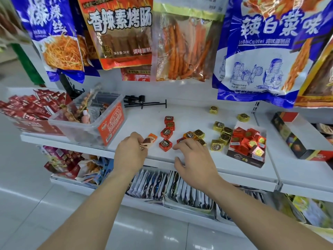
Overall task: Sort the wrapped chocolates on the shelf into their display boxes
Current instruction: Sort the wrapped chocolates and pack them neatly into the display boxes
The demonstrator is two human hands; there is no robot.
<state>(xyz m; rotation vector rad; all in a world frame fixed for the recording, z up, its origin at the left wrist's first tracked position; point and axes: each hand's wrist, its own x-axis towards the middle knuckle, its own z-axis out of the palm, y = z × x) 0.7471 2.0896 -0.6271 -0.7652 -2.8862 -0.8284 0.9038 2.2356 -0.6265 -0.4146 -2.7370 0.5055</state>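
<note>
Head view: I look through one wide-angle lens worn on the person's head, facing forward and down onto the white shelf [189,112] at close range. Hanging snack bags [182,42] crowd 12 o'clock; floor tiles [27,204] show at 7 o'clock; straight lines bow toward the edges.

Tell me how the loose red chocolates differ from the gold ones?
The red foil-wrapped square chocolates sit mid-shelf in a loose column; the gold foil-wrapped square chocolates are scattered farther right, beside the dark cardboard display box. Wrappers: red versus gold. Both carry dark round labels.
</note>
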